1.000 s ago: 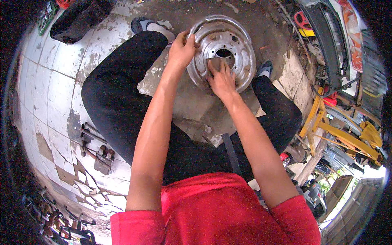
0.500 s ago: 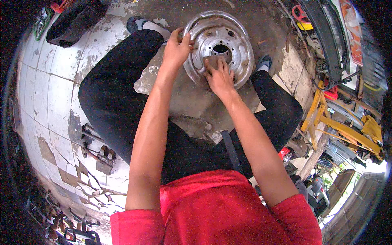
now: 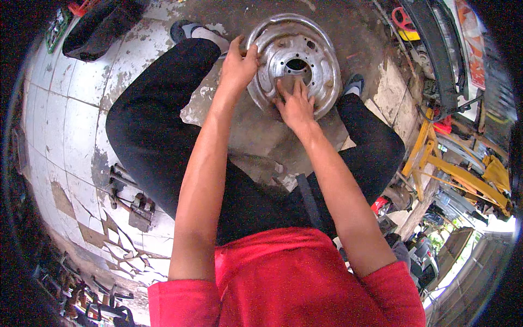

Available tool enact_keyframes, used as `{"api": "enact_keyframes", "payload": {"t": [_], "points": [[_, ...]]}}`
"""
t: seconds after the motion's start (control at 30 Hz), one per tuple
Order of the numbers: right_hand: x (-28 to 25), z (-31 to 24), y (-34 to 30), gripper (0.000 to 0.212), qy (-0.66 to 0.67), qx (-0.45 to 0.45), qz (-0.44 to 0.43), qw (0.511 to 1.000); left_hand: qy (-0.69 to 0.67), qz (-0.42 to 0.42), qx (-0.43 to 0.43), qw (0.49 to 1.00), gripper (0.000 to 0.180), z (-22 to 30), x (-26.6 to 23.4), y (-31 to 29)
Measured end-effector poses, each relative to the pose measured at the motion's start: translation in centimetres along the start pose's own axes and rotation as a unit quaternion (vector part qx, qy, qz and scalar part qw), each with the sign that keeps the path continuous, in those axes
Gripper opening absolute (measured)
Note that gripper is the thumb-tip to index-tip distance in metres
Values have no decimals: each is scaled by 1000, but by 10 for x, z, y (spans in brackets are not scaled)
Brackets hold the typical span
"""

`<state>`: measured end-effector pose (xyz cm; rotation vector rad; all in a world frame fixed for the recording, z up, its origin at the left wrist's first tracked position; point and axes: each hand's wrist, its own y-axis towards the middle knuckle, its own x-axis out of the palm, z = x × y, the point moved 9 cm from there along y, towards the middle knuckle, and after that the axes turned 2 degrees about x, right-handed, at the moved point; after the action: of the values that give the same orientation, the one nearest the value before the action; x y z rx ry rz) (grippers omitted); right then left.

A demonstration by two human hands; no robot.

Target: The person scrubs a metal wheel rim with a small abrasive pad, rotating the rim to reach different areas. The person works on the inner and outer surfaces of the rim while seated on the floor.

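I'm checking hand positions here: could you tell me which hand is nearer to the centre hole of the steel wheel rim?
Right. The right hand lies on the rim's face just below the centre hole; the left hand grips the steel wheel rim's outer left edge.

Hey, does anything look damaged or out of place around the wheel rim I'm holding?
The tiled floor is cracked and its paint is flaking at lower left, with tools lying loose beside your leg. The steel wheel rim looks scuffed and dull; no clear break shows.
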<state>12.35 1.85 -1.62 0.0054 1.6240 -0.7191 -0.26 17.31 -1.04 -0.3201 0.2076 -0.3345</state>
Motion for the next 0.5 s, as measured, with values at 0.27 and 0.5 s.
{"api": "enact_keyframes", "payload": {"t": [0.27,0.5], "points": [[-13,-5,30,56,5,-21,34,999,-4,-32,4,999,61,-9,2,8],[3,1,-5,62,5,-37,18,999,8,-9,12,1000,57,-11,3,6]]}}
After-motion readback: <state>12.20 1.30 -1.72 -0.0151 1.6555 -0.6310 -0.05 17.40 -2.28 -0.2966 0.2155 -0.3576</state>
